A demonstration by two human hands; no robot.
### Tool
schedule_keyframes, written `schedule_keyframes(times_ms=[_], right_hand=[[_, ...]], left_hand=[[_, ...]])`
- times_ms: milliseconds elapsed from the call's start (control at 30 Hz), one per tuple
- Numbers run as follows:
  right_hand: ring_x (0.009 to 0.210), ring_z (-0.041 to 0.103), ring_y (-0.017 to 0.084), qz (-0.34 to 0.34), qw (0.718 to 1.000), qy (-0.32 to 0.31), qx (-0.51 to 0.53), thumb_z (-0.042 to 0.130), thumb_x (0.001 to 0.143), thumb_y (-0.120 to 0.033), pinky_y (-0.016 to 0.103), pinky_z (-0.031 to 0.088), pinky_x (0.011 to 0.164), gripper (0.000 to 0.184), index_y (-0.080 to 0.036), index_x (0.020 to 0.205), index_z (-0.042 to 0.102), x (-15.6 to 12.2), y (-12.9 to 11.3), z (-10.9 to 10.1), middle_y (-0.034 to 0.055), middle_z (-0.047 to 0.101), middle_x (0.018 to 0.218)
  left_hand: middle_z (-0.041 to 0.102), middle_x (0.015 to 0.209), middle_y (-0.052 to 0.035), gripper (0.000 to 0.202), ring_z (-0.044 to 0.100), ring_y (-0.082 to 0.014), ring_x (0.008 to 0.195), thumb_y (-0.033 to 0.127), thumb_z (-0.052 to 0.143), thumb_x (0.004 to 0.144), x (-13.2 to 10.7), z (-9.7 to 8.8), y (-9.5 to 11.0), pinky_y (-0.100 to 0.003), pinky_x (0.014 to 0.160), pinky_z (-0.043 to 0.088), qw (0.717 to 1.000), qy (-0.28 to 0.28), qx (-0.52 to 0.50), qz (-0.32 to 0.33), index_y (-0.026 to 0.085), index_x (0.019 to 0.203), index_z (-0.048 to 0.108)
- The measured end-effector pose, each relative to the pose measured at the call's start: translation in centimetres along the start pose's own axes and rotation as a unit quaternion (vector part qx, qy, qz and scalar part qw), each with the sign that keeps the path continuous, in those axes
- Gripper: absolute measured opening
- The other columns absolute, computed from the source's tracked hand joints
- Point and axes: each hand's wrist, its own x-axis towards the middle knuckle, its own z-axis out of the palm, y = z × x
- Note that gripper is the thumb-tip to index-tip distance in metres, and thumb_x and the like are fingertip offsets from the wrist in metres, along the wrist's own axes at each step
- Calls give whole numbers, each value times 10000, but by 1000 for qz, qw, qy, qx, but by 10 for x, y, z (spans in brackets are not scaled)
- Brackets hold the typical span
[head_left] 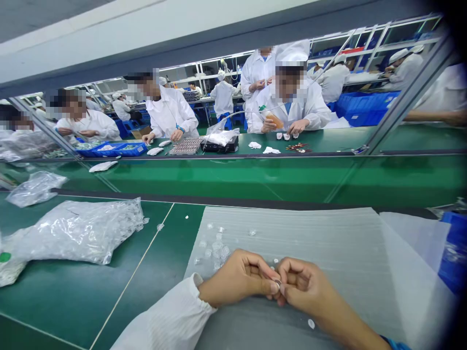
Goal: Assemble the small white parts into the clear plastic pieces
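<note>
— What are we holding?
— Our left hand and right hand meet fingertip to fingertip, and both pinch one small round part between them.
— And around them?
— We rest on a white foam sheet. Loose clear parts lie just beyond our left hand. A full plastic bag sits well off to its left.

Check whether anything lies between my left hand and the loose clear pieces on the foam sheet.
Nothing visible does. The left hand sits beside the clear pieces, only bare foam sheet between them. It and the right hand pinch a small piece.
</note>
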Motion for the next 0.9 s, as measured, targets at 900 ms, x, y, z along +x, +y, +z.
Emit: schedule_keyframes(times_ms=[900], right_hand=[[693, 638, 161, -92, 994, 65, -7, 797, 782, -382, 281, 524, 655, 273, -207, 967, 700, 4, 2, -14, 12, 661, 732]], left_hand=[[723, 955, -115, 264, 592, -308, 907, 258, 538, 920, -4, -76, 37, -421, 791, 471, 563, 324, 758, 60, 169, 1047, 752]])
